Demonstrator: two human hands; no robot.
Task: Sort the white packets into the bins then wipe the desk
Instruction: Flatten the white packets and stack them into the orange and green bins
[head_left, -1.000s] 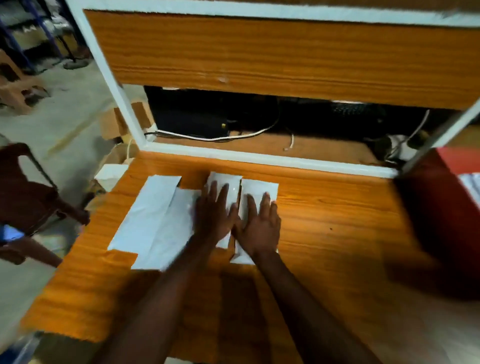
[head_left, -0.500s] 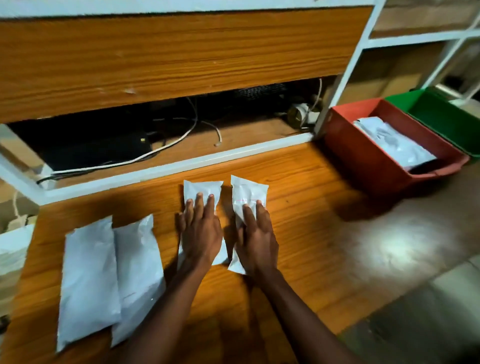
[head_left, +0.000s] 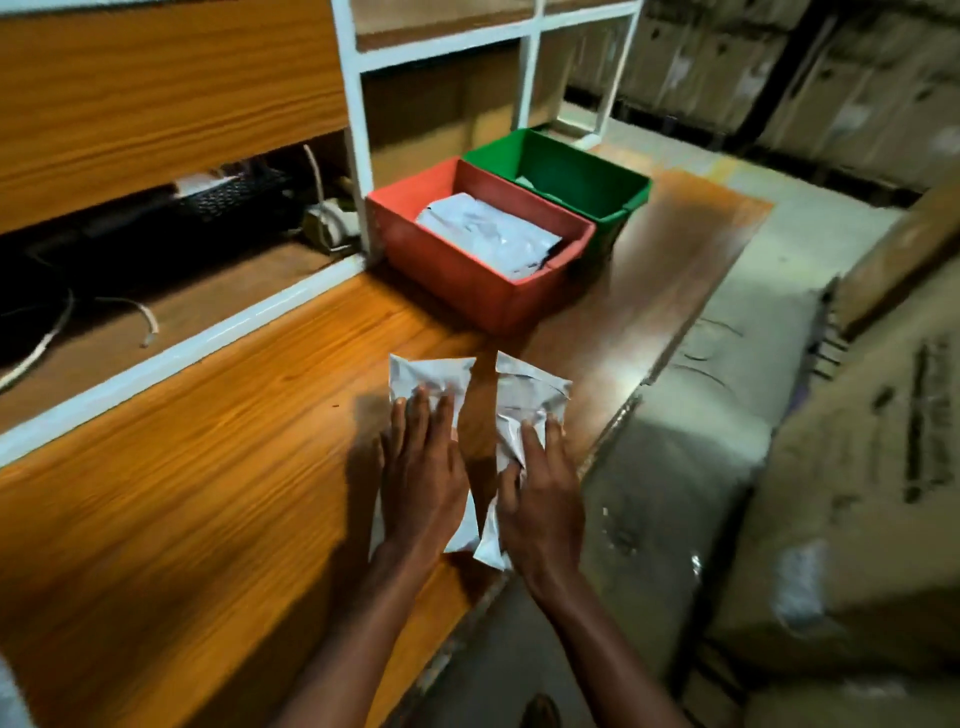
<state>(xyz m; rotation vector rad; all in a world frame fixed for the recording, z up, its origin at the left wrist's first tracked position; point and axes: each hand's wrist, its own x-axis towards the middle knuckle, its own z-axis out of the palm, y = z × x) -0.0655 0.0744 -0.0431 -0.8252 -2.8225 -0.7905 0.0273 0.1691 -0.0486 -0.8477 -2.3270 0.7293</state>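
Two small white packets lie side by side on the wooden desk (head_left: 197, 483). My left hand (head_left: 423, 478) rests flat on the left packet (head_left: 431, 376), fingers spread. The right packet (head_left: 530, 387) is crumpled under the curled fingers of my right hand (head_left: 540, 501), near the desk's right edge. Beyond them stands a red bin (head_left: 462, 270) with a larger white packet (head_left: 488, 234) inside. A green bin (head_left: 618, 200) sits behind it, with a scrap of white showing at its bottom.
A white-framed shelf unit (head_left: 353, 130) with a wood panel rises at the desk's back; cables (head_left: 52, 332) and a keyboard (head_left: 234, 195) sit in its recess. Cardboard boxes (head_left: 883, 467) and a wrapped bundle (head_left: 691, 431) crowd the floor right of the desk.
The view has swung right, so the two big packets on the left have left the frame. Both hands have slid their small packets rightward, closer to the red bin.
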